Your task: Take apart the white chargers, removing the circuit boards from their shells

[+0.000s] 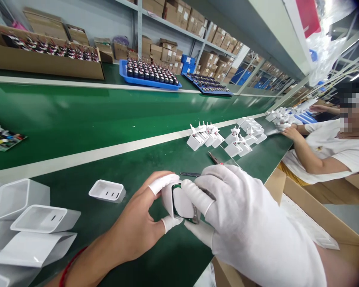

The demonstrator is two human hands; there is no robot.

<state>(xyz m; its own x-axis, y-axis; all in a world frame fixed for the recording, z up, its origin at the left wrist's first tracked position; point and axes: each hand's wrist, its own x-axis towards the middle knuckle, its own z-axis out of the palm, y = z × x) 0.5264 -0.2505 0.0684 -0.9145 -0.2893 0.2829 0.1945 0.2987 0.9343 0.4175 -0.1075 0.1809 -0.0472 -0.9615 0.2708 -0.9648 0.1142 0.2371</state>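
Both hands gripped one white charger casing (179,201) above the green worktop (86,119): bare left hand (134,227) with two finger cots, gloved right hand (242,217). One empty casing half (107,191) lay just left of them.

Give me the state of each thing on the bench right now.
Charger shell: held off the belt by both hands.
Left hand: bare, white cots on two fingers, gripping the shell.
Right hand: white glove, gripping the shell.
Port cover: lying loose on the belt.
Empty shells: piled at left.
Plug housings: standing, prongs up.
Blue tray: full.
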